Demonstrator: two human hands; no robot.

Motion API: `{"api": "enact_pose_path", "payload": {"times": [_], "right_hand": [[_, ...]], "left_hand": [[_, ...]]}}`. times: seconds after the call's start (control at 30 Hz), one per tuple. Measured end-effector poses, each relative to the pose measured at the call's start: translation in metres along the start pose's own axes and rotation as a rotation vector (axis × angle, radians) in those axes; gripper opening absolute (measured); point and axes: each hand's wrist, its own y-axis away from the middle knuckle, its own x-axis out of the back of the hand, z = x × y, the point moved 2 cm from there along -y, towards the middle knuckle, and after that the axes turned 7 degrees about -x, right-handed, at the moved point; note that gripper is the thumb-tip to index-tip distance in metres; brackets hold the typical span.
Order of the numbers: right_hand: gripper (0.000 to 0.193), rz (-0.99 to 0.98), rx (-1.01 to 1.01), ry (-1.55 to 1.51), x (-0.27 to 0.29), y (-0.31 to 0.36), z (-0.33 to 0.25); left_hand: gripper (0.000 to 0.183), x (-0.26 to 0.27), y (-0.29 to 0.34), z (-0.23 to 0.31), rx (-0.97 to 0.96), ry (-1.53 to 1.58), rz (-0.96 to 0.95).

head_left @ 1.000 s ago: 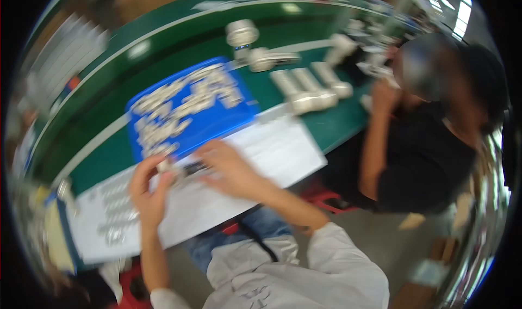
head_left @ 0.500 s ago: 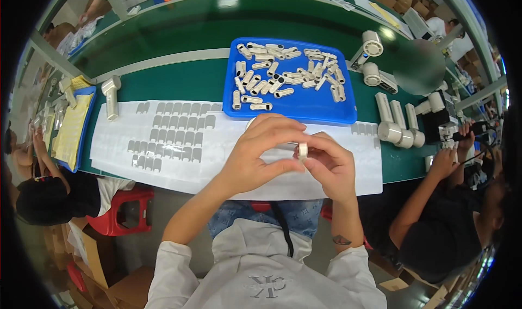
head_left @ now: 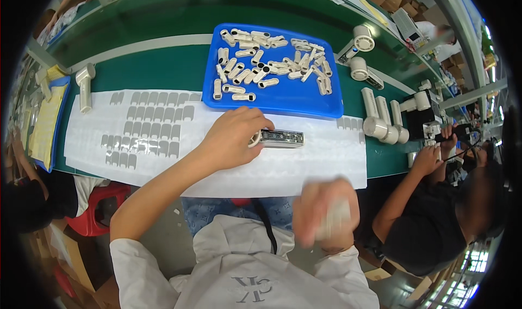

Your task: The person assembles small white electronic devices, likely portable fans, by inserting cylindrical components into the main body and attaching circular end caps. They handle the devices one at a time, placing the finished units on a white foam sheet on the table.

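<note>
My left hand [head_left: 234, 140] is closed round the rounded end of a white handheld device [head_left: 284, 138] lying on the white sheet. The device's handle points right, its open side showing a dark circuit board; the fingers hide most of its head. Low on the right, off the front edge of the table, my right hand [head_left: 312, 214] is smeared by motion. A small whitish part [head_left: 337, 216] shows in its grip, too blurred for detail. Beyond the hands stands a blue tray [head_left: 296, 105] with many small white oblong parts [head_left: 247, 76], some with dark ends.
Grey stickers [head_left: 157, 113] line the white sheet [head_left: 228, 184]. A white device [head_left: 85, 88] stands at left, near a blue tray with yellow paper [head_left: 46, 127]. Several white devices [head_left: 380, 121] lie at right. A co-worker [head_left: 418, 227] sits on the right, arms over the table.
My hands have parted: the right has swung down toward me with the whitish part, the left rests on the device. The device's open handle has come into view. The whole view has shifted slightly.
</note>
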Motion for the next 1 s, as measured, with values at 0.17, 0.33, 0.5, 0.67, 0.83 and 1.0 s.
{"api": "enact_pose_path", "payload": {"times": [0.17, 0.33, 0.5, 0.67, 0.83, 1.0], "right_hand": [[0.029, 0.541, 0.243, 0.863, 0.044, -0.006, 0.002], [0.035, 0.570, 0.325, 1.685, 0.046, -0.020, -0.002], [0.028, 0.547, 0.154, 1.646, 0.066, -0.030, 0.004], [0.025, 0.593, 0.018, 1.556, 0.068, -0.036, 0.009], [0.024, 0.611, 0.040, 1.585, 0.069, -0.041, 0.012], [0.022, 0.555, 0.162, 1.598, 0.067, -0.041, 0.011]], "left_hand": [[0.034, 0.000, 0.004, -0.002, -0.001, 0.020, 0.027], [0.035, 0.002, 0.012, -0.008, -0.018, 0.052, 0.045], [0.036, 0.000, 0.016, -0.008, -0.048, 0.061, 0.111], [0.035, -0.003, 0.018, -0.007, -0.022, 0.061, 0.132], [0.029, -0.005, 0.017, -0.010, -0.025, 0.076, 0.175], [0.032, -0.005, 0.017, -0.012, -0.025, 0.108, 0.153]]}}
